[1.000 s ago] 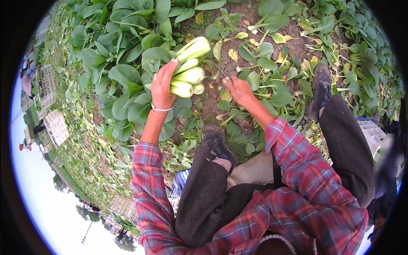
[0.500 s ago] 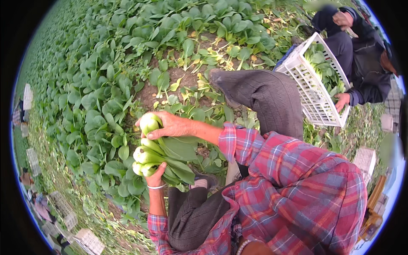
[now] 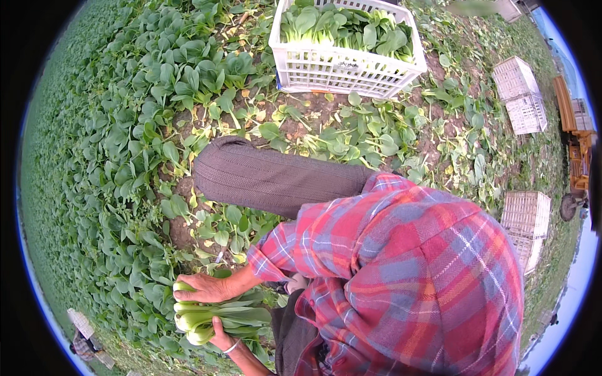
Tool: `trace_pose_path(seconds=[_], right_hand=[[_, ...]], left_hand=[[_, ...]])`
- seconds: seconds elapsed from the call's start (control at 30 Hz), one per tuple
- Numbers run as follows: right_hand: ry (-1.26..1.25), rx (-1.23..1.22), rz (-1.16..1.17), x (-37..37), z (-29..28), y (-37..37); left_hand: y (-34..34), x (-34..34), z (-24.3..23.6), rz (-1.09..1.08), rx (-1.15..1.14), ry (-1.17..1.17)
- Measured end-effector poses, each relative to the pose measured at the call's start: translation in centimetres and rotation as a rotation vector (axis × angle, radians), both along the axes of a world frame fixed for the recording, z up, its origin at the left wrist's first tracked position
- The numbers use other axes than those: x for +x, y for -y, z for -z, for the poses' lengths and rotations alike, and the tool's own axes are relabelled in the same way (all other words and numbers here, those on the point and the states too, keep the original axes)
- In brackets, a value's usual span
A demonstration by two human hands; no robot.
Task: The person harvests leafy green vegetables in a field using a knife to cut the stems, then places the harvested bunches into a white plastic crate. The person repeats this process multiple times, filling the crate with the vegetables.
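Note:
Both my hands are closed on a bunch of bok choy, pale rounded bases pointing left and green leaves trailing right. My left hand, with a white band at the wrist, grips the bunch from the lower side, its thumb across the stalks. Along the upper side, my right hand wraps round one bok choy whose pale base shows at its fingers. The bunch is held beside growing leafy plants. Most fingers of both hands are hidden behind the stalks.
A white plastic crate filled with bok choy stands beyond my bent knee. Cut leaves litter the soil between them. More white crates stand stacked at the right, near an orange vehicle. A person is at the far lower left.
My view has turned, so the filled crate now appears at the top centre. The person holding it is no longer visible. Both hands still hold the bok choy, which appears lower left.

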State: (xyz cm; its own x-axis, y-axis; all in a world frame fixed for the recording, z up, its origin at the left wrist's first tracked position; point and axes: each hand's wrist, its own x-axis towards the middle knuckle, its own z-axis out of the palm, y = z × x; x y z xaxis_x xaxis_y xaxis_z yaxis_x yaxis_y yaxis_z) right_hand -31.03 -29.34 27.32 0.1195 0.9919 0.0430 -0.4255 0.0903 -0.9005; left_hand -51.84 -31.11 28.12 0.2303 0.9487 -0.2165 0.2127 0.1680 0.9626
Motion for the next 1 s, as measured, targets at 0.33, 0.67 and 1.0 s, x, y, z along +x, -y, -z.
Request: trace_pose_path(seconds=[0.33,0.67,1.0], right_hand=[[0.261,0.048,0.224,-2.0,4.9,1.6],[0.967,0.403,0.017,5.0,8.9,1.2],[0.467,0.047,-0.397,4.0,6.9,1.6]], left_hand=[[2.3,5.6,0.1,-0.053,-0.073,-0.085],[1.3,0.9,1.2,0.128,0.120,-0.424],[2.7,3.3,3.7,-0.226,-0.144,0.027]])
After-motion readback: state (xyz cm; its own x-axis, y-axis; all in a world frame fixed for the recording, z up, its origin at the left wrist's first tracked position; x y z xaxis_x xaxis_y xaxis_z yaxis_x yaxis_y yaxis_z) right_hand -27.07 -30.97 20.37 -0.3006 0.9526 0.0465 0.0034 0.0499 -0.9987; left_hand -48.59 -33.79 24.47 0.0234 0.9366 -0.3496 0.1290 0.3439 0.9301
